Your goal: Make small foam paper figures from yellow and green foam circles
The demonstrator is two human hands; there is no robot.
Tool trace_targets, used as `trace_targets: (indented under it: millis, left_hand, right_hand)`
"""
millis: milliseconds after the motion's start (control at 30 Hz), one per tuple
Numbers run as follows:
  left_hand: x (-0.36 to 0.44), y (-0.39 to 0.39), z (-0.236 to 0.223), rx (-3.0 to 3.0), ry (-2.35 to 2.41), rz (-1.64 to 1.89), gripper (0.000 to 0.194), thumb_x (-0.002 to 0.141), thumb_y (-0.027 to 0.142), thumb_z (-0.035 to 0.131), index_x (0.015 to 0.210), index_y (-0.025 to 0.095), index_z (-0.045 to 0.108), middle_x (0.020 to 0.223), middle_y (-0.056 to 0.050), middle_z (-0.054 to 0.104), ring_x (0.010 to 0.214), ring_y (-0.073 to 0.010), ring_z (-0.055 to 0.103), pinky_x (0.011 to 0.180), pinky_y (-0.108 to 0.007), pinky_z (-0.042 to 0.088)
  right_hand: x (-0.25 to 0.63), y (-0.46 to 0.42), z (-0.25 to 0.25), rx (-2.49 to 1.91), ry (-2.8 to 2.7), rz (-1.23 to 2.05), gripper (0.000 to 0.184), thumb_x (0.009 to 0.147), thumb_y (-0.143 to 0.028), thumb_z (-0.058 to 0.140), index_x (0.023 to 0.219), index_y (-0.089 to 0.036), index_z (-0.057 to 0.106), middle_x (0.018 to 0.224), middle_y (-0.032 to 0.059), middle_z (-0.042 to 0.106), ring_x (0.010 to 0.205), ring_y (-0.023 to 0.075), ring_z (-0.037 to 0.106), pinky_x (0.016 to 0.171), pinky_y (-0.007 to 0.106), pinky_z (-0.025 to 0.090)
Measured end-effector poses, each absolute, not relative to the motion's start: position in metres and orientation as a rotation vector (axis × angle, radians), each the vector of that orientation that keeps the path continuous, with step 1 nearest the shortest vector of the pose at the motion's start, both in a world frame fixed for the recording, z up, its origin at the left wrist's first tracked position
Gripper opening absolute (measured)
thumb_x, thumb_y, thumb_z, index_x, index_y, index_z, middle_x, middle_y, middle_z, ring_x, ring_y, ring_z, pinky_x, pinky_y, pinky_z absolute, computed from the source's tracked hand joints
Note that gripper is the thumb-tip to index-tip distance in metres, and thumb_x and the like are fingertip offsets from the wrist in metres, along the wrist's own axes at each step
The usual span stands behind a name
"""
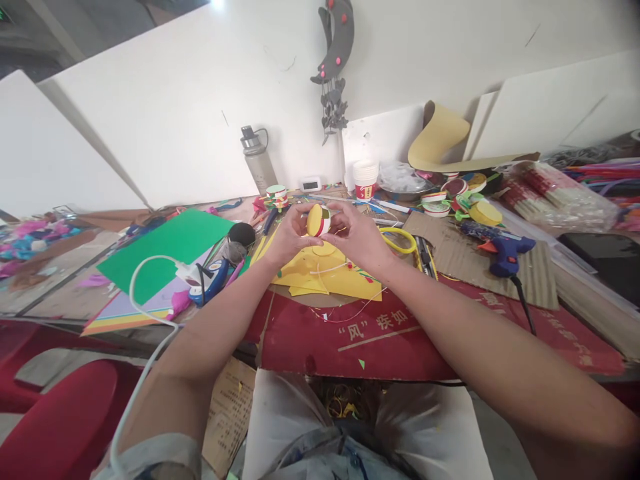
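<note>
Between my two hands is a small drum-shaped paper craft (pixel 316 220) with a yellow round face and a white side banded in red and dark green. My left hand (pixel 290 237) grips its left side, and the fingers of my right hand (pixel 357 233) close on its right side. It is held tilted above cut yellow paper sheets (pixel 330 270) on the table. A thin pale string or stick lies across the yellow paper. The far side of the craft is hidden by my right fingers.
A blue glue gun (pixel 505 250) lies on cardboard at right, near a yellow tape ring (pixel 400 240) and a utility knife (pixel 426 257). Similar drum crafts (pixel 485 212), paper cups (pixel 365 180) and a bottle (pixel 259 160) stand behind. Green paper (pixel 165 250) and a white cable (pixel 131 283) are left.
</note>
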State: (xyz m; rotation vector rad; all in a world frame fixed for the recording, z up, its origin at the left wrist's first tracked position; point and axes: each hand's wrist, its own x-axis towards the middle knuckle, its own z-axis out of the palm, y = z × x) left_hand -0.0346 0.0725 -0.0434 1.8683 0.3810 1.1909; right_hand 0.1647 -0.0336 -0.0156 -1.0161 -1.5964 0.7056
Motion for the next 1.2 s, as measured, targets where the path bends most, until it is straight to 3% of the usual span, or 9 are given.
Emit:
trace_targets:
  millis: [467,700,933,1200]
  left_hand:
    - [-0.035,0.076,-0.045,1.931,0.300,1.209,0.094,0.054,0.051,0.110,0.133,0.028,0.066,0.124,-0.006,0.073,0.109,-0.0218,0.072,0.100,-0.036,0.057]
    - [-0.033,0.073,-0.045,1.942,0.324,1.142,0.092,0.060,0.050,0.108,0.140,0.031,0.066,0.138,-0.009,0.071,0.131,-0.0293,0.069,0.116,-0.046,0.052]
    - [-0.039,0.074,-0.036,2.043,0.462,1.297,0.082,0.073,0.059,0.098,0.141,0.030,0.061,0.154,-0.013,0.064,0.148,-0.0328,0.060,0.127,-0.052,0.046]
    - [-0.041,0.076,-0.035,2.251,0.875,1.525,0.074,0.076,0.039,0.095,0.142,0.027,0.065,0.151,-0.015,0.065,0.148,-0.0349,0.058,0.127,-0.056,0.045]
  right_hand:
    - [0.168,-0.031,-0.021,-1.007,-1.651,0.636,0.056,0.086,-0.017,0.081,0.135,-0.029,0.057,0.098,0.0001,0.079,0.090,0.0248,0.078,0.088,0.048,0.068]
    - [0.169,-0.025,-0.026,-0.997,-1.644,0.689,0.069,0.086,-0.014,0.078,0.149,-0.031,0.056,0.102,0.0016,0.079,0.089,0.0250,0.078,0.090,0.050,0.068]
    - [0.175,-0.016,-0.030,-0.971,-1.480,0.842,0.060,0.082,-0.017,0.081,0.139,-0.026,0.063,0.108,0.0044,0.082,0.096,0.0247,0.079,0.095,0.051,0.068]
    - [0.179,-0.012,-0.036,-1.017,-1.391,0.798,0.060,0.076,-0.023,0.085,0.130,-0.025,0.059,0.110,0.0060,0.082,0.101,0.0269,0.080,0.098,0.053,0.067]
